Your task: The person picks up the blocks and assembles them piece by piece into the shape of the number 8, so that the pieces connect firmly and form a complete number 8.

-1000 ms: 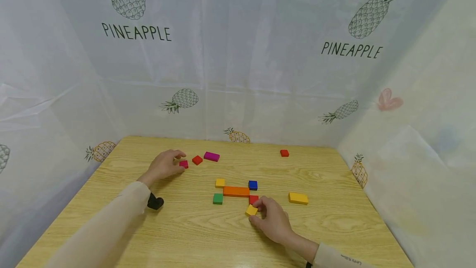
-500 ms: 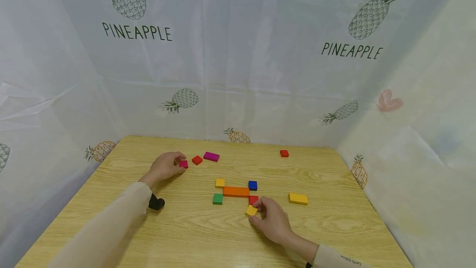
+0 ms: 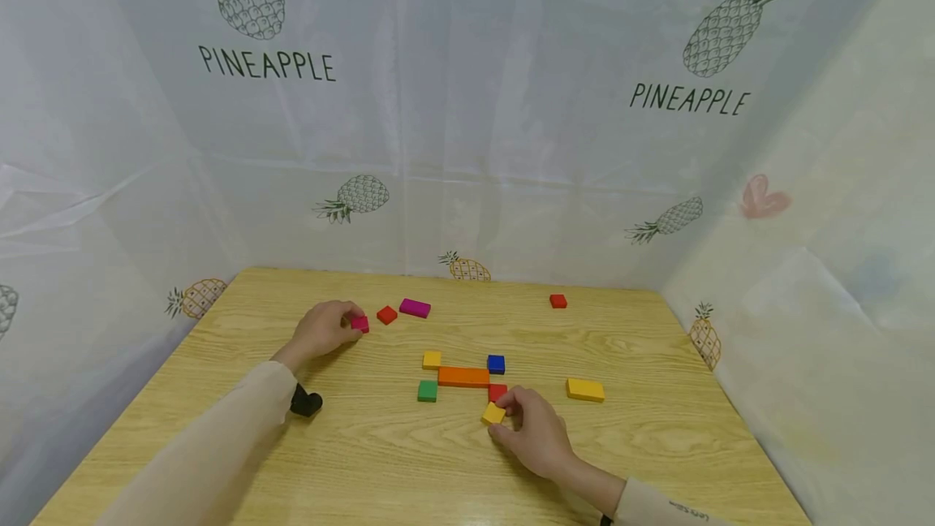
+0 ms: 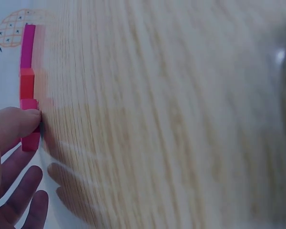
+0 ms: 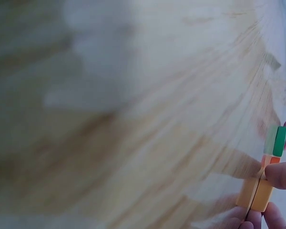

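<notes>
Left hand (image 3: 321,331): narrow, pinching pink block (image 3: 361,325) between thumb and fingers, towards far left of table (image 3: 365,469). To right of pink block: red square (image 3: 387,315), set cornerwise; then purple bar (image 3: 415,308).

Right hand (image 3: 536,433): narrow, holding yellow block (image 3: 493,414) between thumb and fingers, askew, on near side of red block (image 3: 497,392); touching or just beside, cannot tell.

About orange bar (image 3: 463,377): yellow square (image 3: 432,360) at far left corner, green block (image 3: 427,390) near left, blue block (image 3: 496,364) far right, red block near right.

Right of right hand: yellow bar (image 3: 585,390). Towards far right edge: red piece (image 3: 558,301).
</notes>
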Available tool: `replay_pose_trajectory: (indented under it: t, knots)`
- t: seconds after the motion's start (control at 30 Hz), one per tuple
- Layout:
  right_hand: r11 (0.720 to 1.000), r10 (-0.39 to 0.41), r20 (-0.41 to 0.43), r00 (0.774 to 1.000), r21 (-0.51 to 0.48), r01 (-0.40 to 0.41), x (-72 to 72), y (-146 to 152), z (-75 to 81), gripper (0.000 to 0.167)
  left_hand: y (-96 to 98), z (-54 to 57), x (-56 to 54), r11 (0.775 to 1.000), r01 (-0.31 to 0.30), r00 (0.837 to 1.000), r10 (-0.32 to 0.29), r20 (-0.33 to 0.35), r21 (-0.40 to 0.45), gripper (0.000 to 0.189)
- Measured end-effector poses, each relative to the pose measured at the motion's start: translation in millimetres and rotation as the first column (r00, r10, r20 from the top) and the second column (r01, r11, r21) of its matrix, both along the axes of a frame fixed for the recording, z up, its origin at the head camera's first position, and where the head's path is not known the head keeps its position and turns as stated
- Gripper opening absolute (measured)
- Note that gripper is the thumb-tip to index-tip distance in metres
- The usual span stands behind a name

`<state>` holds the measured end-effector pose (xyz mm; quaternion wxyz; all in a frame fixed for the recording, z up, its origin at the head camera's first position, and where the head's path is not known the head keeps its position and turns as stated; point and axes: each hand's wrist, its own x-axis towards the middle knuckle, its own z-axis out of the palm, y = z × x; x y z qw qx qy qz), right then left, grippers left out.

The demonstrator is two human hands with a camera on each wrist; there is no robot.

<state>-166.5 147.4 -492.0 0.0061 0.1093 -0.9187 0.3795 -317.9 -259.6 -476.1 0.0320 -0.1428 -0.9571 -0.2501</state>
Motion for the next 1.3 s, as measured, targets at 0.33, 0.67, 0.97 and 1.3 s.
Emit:
replay_pose_trajectory:
  t: [0.33, 0.67, 0.97, 1.3]
  knots:
    - [1.000, 0.003, 0.004, 1.000, 0.014, -0.003, -0.2, -1, 0.7, 0.029, 2.7, -0.4, 9.6, 0.999, 0.000, 1.000, 0.001, -0.024, 0.042, 0.023]
    - [1.000, 0.013, -0.006, 1.000, -0.010, -0.013, 0.4, -1, 2.2, 0.031, 15.2, 1.2, 25.4, 0.998, 0.001, 1.000, -0.001, 0.011, 0.058, 0.026]
    - [1.000, 0.007, -0.003, 1.000, -0.009, -0.008, 0.3, -1, 2.0, 0.031, 34.2, 4.7, 46.3, 0.997, 0.021, 1.000, -0.021, -0.010, 0.076, 0.026]
    - [1.000, 0.005, -0.007, 1.000, -0.009, -0.005, 0.8, -1, 2.5, 0.031, 54.5, 8.1, 67.0, 0.995, 0.044, 0.999, -0.041, -0.030, 0.089, 0.023]
